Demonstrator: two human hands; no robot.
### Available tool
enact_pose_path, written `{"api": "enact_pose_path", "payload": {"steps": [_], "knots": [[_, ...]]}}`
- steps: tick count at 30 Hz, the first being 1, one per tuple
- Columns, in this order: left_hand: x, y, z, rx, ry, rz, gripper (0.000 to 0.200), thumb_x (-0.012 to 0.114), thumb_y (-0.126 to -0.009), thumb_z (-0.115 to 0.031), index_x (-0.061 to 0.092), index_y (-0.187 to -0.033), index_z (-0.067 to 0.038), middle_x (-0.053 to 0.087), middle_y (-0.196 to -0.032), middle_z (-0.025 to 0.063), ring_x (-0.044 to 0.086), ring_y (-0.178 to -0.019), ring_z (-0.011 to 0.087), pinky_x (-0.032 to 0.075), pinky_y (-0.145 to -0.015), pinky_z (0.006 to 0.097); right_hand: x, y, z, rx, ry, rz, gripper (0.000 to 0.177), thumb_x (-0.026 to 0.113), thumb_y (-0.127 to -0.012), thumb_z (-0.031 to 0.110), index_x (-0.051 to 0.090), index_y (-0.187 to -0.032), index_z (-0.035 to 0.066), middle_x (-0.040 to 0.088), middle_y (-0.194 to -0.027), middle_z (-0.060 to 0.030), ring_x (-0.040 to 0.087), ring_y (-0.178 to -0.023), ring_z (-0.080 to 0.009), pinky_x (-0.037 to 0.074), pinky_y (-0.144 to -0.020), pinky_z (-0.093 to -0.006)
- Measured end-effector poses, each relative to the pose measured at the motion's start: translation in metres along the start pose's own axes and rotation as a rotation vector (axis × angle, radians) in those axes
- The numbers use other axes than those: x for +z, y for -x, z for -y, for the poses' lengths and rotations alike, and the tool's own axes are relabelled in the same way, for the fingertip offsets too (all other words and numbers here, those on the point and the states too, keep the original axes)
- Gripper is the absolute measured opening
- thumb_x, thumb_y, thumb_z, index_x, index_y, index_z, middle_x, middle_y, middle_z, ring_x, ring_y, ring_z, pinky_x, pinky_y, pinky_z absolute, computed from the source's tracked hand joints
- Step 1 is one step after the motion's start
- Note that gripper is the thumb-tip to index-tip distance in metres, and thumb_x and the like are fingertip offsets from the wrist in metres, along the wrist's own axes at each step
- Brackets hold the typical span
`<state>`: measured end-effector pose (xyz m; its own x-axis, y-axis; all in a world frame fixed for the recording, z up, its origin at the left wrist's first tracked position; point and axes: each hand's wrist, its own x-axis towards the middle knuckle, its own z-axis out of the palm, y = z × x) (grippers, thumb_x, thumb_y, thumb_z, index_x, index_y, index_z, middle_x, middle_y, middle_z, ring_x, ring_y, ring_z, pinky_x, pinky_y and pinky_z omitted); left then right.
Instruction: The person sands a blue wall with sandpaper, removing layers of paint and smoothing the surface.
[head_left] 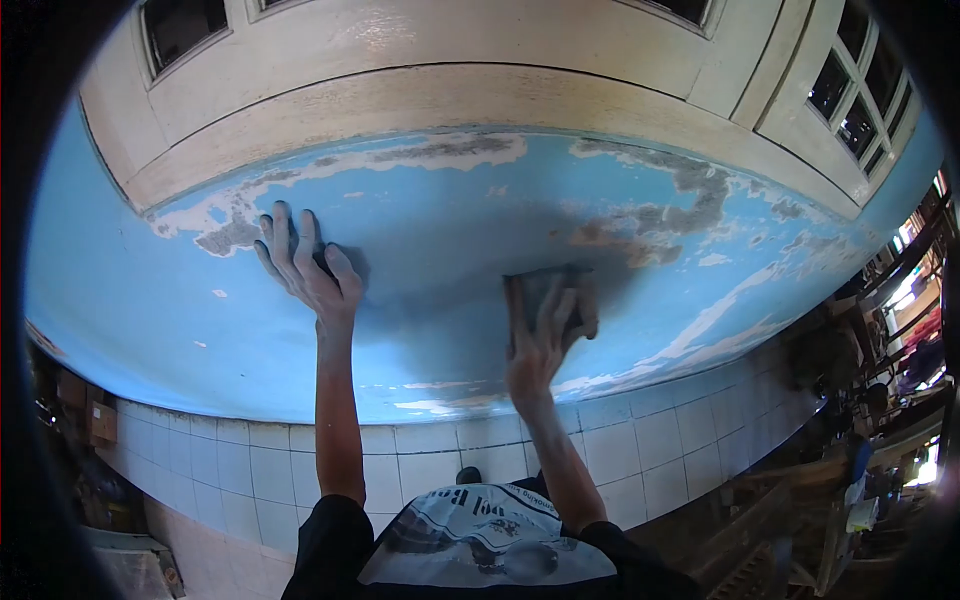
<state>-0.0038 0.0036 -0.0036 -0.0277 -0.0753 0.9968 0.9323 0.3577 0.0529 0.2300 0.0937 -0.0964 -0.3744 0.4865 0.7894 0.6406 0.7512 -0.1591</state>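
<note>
My left hand (312,262) rests against a blue painted wall (420,320) with its fingers spread and nothing held. Pale dust coats its fingers. Further right, my right hand (540,345) presses a dark piece of sandpaper (543,290) to the same wall, fingers bent over it and a little blurred. Around the hands the blue paint is worn off in white and grey patches (690,200), mostly along the wall's upper edge and to the right.
Cream wooden window frames (450,95) run along the wall's upper edge. White tiles (640,450) cover the floor below. Wooden pieces and clutter (780,510) stand at the lower right, and a cardboard box (102,424) is at the far left.
</note>
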Motion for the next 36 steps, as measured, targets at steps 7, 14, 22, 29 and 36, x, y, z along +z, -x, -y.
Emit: {"api": "enact_pose_path", "payload": {"steps": [7,14,22,29,36], "knots": [[-0.001,0.0,0.0,0.007,-0.028,-0.002,0.038,0.04,-0.092,-0.023,0.052,-0.124,-0.007,0.046,-0.137,0.0205,0.035,-0.133,0.039,0.015,-0.11,0.0555,0.0,0.001,0.011,-0.029,-0.057,0.025,0.06,0.062,-0.08,0.004,0.05,-0.136,0.022,0.025,-0.15,-0.0228,0.017,-0.14,-0.0422,0.008,-0.107,-0.0671],[-0.001,0.001,-0.003,-0.013,-0.01,0.0,0.038,0.04,-0.092,-0.023,0.051,-0.125,-0.008,0.046,-0.137,0.0202,0.036,-0.133,0.0388,0.015,-0.11,0.0566,-0.003,0.003,0.005,0.041,-0.08,0.071,0.058,0.059,-0.083,0.004,0.048,-0.137,0.022,0.029,-0.149,-0.0213,0.02,-0.14,-0.0405,0.001,-0.106,-0.0693],[-0.003,-0.001,-0.005,-0.002,-0.032,0.035,0.04,0.04,-0.09,-0.017,0.049,-0.127,-0.006,0.043,-0.139,0.021,0.033,-0.134,0.0409,0.016,-0.108,0.0587,0.0,0.002,0.015,0.018,-0.071,0.096,0.058,0.057,-0.084,0.005,0.047,-0.139,0.021,0.027,-0.15,-0.0213,0.019,-0.14,-0.0427,0.002,-0.105,-0.0705],[-0.001,0.0,-0.004,-0.008,-0.004,0.0,0.039,0.04,-0.093,-0.024,0.051,-0.126,-0.008,0.046,-0.138,0.0196,0.036,-0.133,0.0387,0.015,-0.11,0.0562,-0.004,-0.002,0.019,0.039,-0.132,0.042,0.064,0.06,-0.079,0.0,0.048,-0.138,0.021,0.027,-0.149,-0.0237,0.018,-0.139,-0.0442,0.003,-0.107,-0.0675],[0.0,-0.001,-0.002,-0.01,0.004,-0.005,0.039,0.041,-0.092,-0.023,0.051,-0.126,-0.009,0.044,-0.139,0.0196,0.035,-0.133,0.0391,0.015,-0.109,0.0574,-0.004,-0.005,0.019,0.037,-0.126,0.044,0.068,0.061,-0.075,-0.002,0.048,-0.138,0.021,0.029,-0.149,-0.0224,0.019,-0.139,-0.0446,0.006,-0.109,-0.064]]}}
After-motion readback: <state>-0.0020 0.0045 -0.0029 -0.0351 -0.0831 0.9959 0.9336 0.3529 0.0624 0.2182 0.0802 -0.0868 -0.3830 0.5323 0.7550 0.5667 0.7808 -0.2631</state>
